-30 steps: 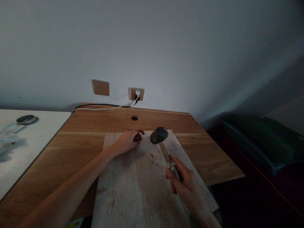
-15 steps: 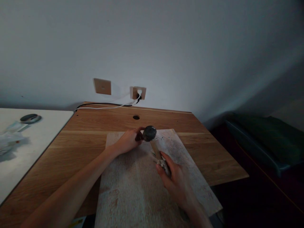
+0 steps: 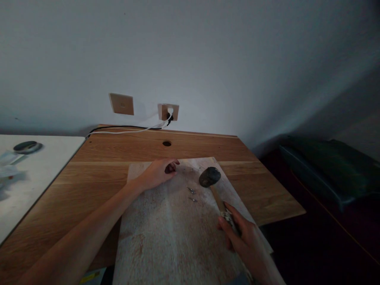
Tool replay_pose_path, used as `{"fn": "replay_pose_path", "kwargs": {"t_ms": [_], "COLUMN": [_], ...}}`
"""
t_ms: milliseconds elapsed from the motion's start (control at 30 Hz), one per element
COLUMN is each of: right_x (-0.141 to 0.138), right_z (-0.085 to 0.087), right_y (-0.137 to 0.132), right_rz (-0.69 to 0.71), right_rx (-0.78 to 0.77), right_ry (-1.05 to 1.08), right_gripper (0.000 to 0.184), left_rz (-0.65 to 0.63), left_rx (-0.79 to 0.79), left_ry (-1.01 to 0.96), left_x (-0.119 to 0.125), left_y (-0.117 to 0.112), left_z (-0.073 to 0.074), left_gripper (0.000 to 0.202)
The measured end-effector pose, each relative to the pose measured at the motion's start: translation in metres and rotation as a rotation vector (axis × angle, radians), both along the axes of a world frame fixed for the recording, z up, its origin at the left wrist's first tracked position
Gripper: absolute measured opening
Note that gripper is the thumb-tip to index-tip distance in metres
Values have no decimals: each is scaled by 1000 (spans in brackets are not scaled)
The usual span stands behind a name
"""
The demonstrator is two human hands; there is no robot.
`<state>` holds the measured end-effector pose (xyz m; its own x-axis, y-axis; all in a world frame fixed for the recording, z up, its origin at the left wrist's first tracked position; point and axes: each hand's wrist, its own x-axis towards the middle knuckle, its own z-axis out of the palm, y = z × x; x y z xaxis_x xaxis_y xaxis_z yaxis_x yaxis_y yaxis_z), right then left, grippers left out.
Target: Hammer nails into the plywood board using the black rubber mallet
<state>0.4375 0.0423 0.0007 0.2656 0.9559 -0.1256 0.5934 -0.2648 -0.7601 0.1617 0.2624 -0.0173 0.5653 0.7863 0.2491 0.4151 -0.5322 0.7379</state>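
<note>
A rubber mallet [image 3: 210, 177] with a black head and a light wooden handle is in my right hand [image 3: 240, 233]. My fingers wrap its handle, and the head is raised at the right side of a worn, whitish wooden board [image 3: 154, 229]. My left hand [image 3: 162, 173] rests near the board's far edge with its fingers curled in. Whatever those fingers hold, if anything, is hidden. Two small metal pieces, a silvery one [image 3: 190, 190] and a thinner one [image 3: 192, 199], lie on the board between my hands.
The board lies on a wooden desk [image 3: 97, 174] with a cable hole [image 3: 166, 143]. Cables run along the wall to a socket [image 3: 168, 112]. At left, a white table [image 3: 56, 158] bears a roll of tape [image 3: 27, 147] and plastic wrapping. A dark green cushioned piece [image 3: 329, 162] stands at right.
My right hand has moved the mallet right and nearer to me, away from my left hand. Both small metal pieces now show plainly. My left hand stays near the board's far edge.
</note>
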Motion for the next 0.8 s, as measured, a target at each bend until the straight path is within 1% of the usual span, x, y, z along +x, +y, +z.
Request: {"fn": "replay_pose_path", "kwargs": {"t_ms": [67,200,300,400,467,533,567,633,700,800], "right_x": [4,7,8,11,16,23,27,35,41,43], "right_z": [3,5,3,9,18,24,25,19,6,-14], "right_y": [3,6,-1,-9,-6,8,18,43,65,82], "right_rz": [20,59,51,24,47,108,144,187,204,240], "right_rx": [10,188,297,406,422,392,373,340,374,448], "right_ry": [-45,-204,-282,-307,-313,-316,-318,-344,-434,-582], "right_gripper": [62,47,45,41,38,37,36,35,32,28], "left_rz": [4,20,22,29,33,34,36,44,52,56], "left_rx": [-6,-4,2,-2,-3,-3,0,10,20,15], "left_ry": [10,38,45,62,75,81,83,94,111,120], "left_x": [1,1,0,-1,-1,-2,-2,-1,-1,0], "left_y": [0,1,0,0,0,0,1,0,-1,-2], "left_z": [1,2,4,6,7,8,8,10,12,14], "left_gripper": [27,24,21,19,19,20,21,21,20,20]}}
